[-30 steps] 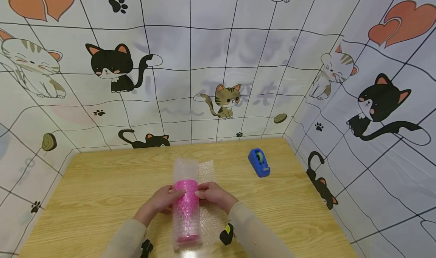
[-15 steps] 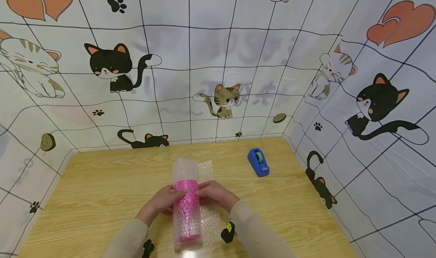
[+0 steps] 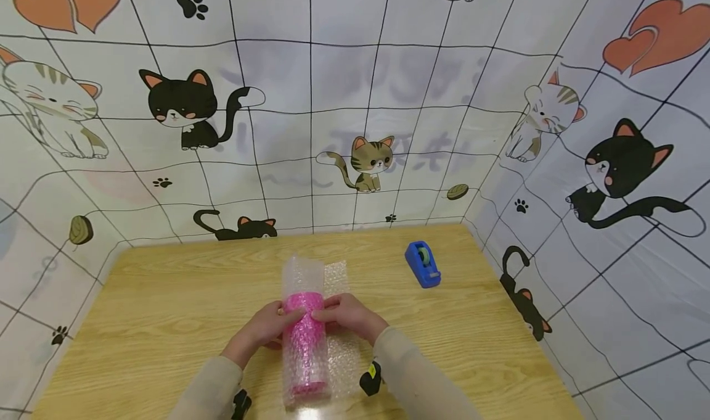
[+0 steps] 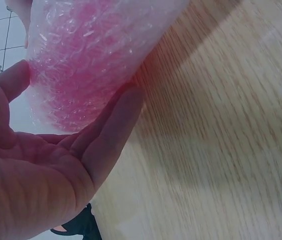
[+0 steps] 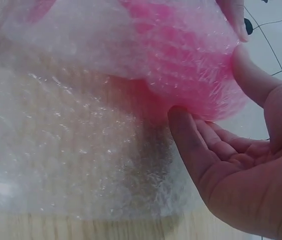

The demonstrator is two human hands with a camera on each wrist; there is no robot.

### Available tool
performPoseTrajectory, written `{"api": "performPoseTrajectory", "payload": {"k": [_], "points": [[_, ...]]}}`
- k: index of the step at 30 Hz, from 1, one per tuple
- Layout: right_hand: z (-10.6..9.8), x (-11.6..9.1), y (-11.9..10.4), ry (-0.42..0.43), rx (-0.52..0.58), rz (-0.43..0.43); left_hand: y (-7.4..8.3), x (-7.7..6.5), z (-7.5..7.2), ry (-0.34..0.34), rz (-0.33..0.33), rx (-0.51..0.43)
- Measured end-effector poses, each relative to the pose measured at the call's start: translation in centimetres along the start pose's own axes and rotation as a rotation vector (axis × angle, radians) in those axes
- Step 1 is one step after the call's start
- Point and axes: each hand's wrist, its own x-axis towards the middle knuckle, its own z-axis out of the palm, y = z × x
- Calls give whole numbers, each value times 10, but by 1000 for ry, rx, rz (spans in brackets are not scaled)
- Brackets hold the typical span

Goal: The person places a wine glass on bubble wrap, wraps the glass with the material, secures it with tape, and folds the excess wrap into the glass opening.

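Observation:
A pink cylinder (image 3: 306, 340), wound in clear bubble wrap, lies lengthwise on the wooden table. Wrap extends past its far end, and a flat loose flap of bubble wrap (image 3: 342, 361) spreads from under its right side. My left hand (image 3: 265, 327) grips the cylinder from the left, thumb on top and fingers low against its side near the table. From the right my right hand (image 3: 350, 316) holds it the same way, its thumb close to the left one. In the right wrist view its fingers (image 5: 183, 127) reach to the underside, over the flap.
At the back right of the table (image 3: 183, 303) stands a blue tape dispenser (image 3: 423, 264) with a roll in it. White cloth walls (image 3: 310, 99) printed with cats and grid lines enclose the table at the back and sides.
My right thumb has slid a little left, further onto the top of the wrapped cylinder. The cylinder and my left hand stay almost where they were.

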Motion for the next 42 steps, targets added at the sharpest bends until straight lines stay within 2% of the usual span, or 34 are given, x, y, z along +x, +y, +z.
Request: {"api": "performPoseTrajectory", "payload": {"k": [5,9,19,30,42], "points": [[1,0,-2,-1,-29,-5,0,-1,0,-7,30,-18],[3,1,-1,-15,2,-20,-1,-2,-1,-31,48,-62],[5,2,-4,-42,50,6,-2,-1,-6,-74,37,-97],[2,4,-1,-33,34,15,-1,-2,-5,-36,23,-103],[0,2,-5,-48,86,22,0,0,-2,-29,26,-119]]}}
